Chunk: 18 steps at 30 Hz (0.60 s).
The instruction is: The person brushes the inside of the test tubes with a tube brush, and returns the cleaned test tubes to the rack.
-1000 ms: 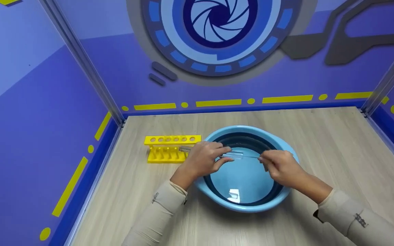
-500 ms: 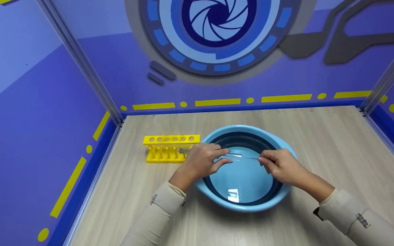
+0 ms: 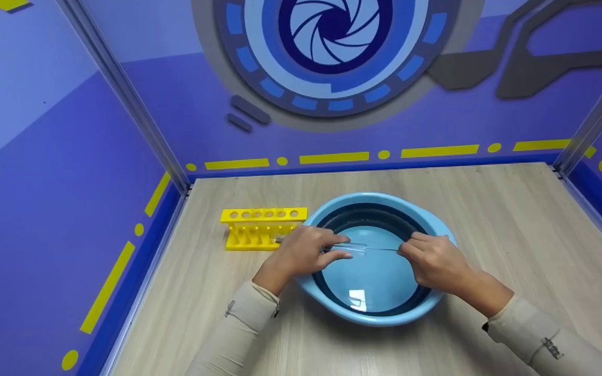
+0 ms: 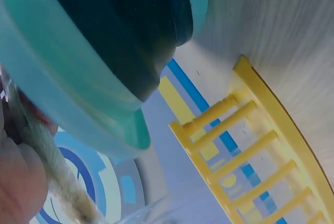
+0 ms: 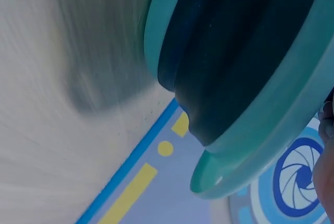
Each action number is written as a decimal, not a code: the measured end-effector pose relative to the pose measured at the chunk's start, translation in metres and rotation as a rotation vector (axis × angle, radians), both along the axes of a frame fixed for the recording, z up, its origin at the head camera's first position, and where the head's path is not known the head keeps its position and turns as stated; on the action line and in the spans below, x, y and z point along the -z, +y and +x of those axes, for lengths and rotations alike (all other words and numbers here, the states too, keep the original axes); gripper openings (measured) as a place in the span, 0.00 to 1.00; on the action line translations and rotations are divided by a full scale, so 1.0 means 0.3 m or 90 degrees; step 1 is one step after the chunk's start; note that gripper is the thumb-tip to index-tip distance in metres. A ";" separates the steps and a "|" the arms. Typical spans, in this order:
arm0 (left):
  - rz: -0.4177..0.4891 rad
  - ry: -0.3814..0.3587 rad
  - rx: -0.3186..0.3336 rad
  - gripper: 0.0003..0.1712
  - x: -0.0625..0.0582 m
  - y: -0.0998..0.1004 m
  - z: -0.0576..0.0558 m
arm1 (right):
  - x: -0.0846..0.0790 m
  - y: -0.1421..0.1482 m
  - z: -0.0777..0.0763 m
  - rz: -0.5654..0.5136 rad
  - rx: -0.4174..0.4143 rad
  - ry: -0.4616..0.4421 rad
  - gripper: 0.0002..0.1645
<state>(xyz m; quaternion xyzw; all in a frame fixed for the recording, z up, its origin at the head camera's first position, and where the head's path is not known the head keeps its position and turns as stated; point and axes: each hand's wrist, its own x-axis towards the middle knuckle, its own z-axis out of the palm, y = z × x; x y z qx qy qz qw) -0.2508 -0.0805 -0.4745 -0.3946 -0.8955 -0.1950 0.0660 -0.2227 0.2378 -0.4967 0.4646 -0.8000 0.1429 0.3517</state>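
In the head view my left hand (image 3: 301, 251) holds a clear glass test tube (image 3: 357, 248) lengthwise over the basin, its mouth facing right. My right hand (image 3: 433, 262) pinches the thin wire handle of a test tube brush (image 3: 383, 249), which runs into the tube's mouth. Pale bristles of the brush (image 4: 49, 161) show inside the tube beside the left fingers in the left wrist view. Below both hands stands a light blue basin (image 3: 379, 319) with dark folding walls and water in it. Only a small part of the right hand enters the right wrist view.
A yellow test tube rack (image 3: 249, 246) with round holes and pegs stands left of the basin, close to the left hand. Blue printed panels (image 3: 154, 120) enclose the wooden tabletop (image 3: 494, 219) at the back and sides.
Both hands, with the tube and brush, have come slightly nearer the body. The right hand has turned so its knuckles face up more, and a little more wire shows outside the tube.
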 end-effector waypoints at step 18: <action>0.024 -0.007 -0.003 0.23 0.014 -0.028 -0.014 | -0.021 0.078 0.006 0.039 0.017 0.056 0.23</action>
